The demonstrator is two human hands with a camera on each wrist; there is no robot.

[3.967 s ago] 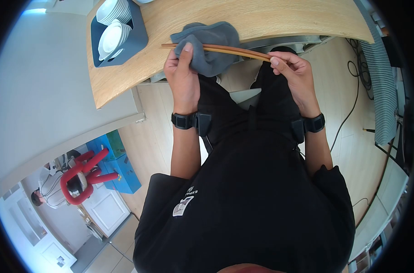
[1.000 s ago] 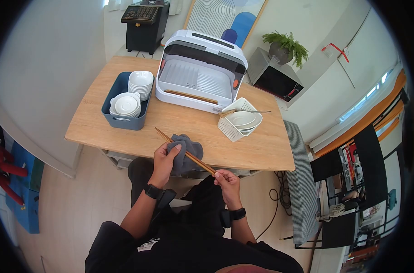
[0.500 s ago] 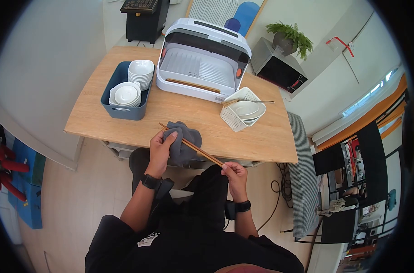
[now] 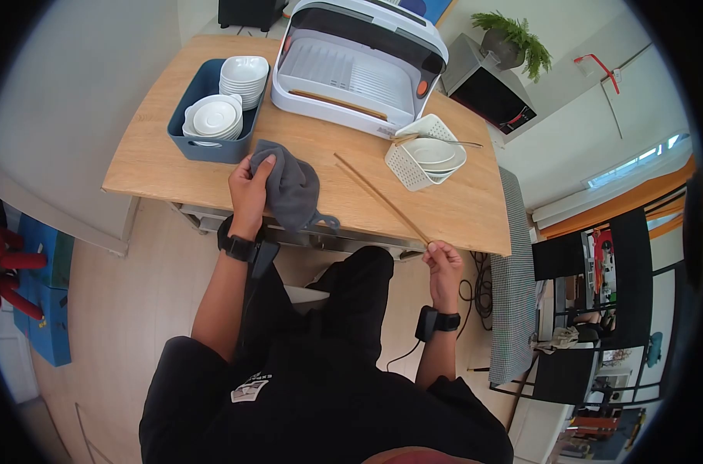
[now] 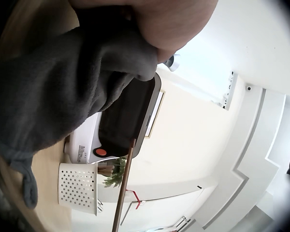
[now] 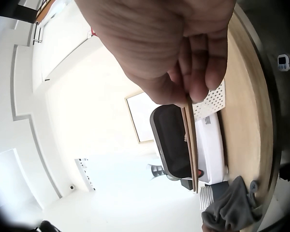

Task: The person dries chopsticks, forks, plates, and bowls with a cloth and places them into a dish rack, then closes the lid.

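My left hand (image 4: 249, 193) grips a dark grey cloth (image 4: 291, 189) near the table's front edge, its thumb on top and the rest of the cloth hanging to the right. My right hand (image 4: 444, 271) pinches a pair of brown wooden chopsticks (image 4: 382, 199) by their near ends, just in front of the table edge. Their far ends point up and left over the tabletop, apart from the cloth. In the right wrist view the two chopsticks (image 6: 191, 145) lie close side by side.
On the wooden table (image 4: 146, 151), a blue bin (image 4: 183, 145) with white bowls (image 4: 243, 73) stands left. Behind is a white dish cabinet (image 4: 328, 113) with its front open and chopsticks (image 4: 340, 104) along its front. A white perforated basket (image 4: 403, 168) holding plates stands right.
The chopsticks have come out of the cloth. The right hand has moved right with them, while the left hand has moved left with the cloth. The head view has shifted.
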